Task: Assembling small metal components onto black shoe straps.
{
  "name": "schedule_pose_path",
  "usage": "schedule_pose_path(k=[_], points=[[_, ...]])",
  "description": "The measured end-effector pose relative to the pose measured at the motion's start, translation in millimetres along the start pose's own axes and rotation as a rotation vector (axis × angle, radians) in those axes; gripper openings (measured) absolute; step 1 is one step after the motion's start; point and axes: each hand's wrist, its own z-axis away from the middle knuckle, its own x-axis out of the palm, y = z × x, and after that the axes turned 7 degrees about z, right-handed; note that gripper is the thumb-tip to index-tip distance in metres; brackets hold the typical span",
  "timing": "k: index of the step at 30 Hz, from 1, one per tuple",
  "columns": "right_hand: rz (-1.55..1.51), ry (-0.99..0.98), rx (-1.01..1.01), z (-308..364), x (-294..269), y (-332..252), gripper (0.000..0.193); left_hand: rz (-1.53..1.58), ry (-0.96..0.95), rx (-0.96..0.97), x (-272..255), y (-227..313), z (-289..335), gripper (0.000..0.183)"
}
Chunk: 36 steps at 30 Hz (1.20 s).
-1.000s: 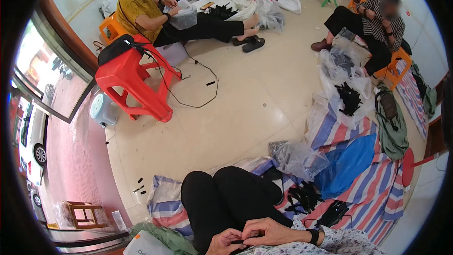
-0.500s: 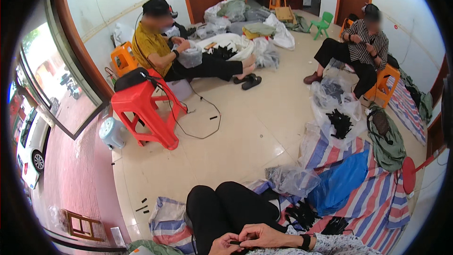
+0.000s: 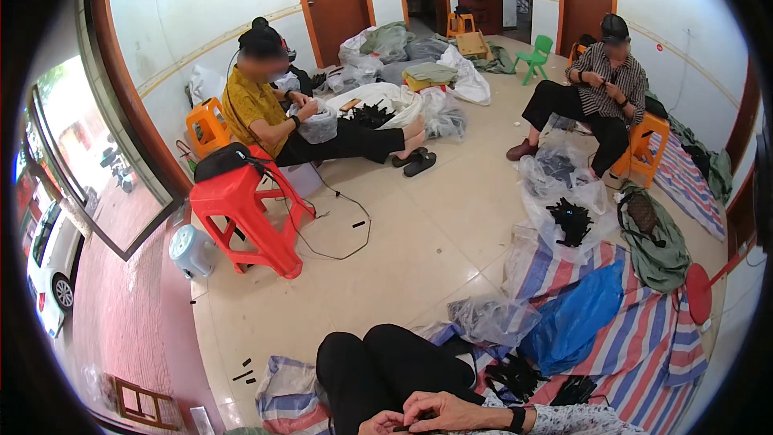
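Observation:
At the lower edge my left hand [image 3: 380,423] and my right hand [image 3: 439,411] meet in front of my lap, fingers pinched together. Between them is a small black strip-like piece [image 3: 403,428], mostly covered by the fingers and cut off by the picture's edge. My right wrist wears a black band, below a patterned sleeve. Beside my knees, on striped sheeting [image 3: 644,330], lie a heap of black strip-like pieces [image 3: 515,377] and a smaller bundle of them [image 3: 574,390].
A blue plastic bag [image 3: 576,314] and a clear bag [image 3: 491,318] lie ahead to the right. Two seated people handle small items beside their own black heaps. A red stool [image 3: 250,229] with a black bag and a trailing cable [image 3: 350,256] stands left. Loose black pieces [image 3: 243,370] lie on the floor.
The view has tilted a little, so my hands sit lower in the picture. Both hands stay together at the black piece. The person at left has raised their hands slightly off the bag.

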Motion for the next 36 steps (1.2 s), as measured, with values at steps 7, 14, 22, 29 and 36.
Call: schedule_pose_path(k=[7,14,22,29,36], points=[[-0.363,-0.167,0.288,4.8,-4.2,34.5,0.008,0.078,0.014,-0.071,8.3,20.4,3.8,0.019],[-0.786,-0.139,0.429,1.2,-15.0,44.5,0.008,0.039,0.378,-0.164,-23.2,42.2,22.2,0.017],[-0.928,-0.150,0.499,-10.0,-20.1,42.2,0.013,0.010,0.378,-0.215,-31.3,55.8,5.9,0.022],[-0.837,-0.205,0.551,-9.5,-25.4,50.1,0.019,-0.057,0.352,-0.283,-25.8,80.1,-5.3,0.026],[-0.835,-0.181,0.589,-13.2,-25.5,46.8,0.020,-0.118,0.326,-0.210,-26.1,80.9,-6.2,0.029]])
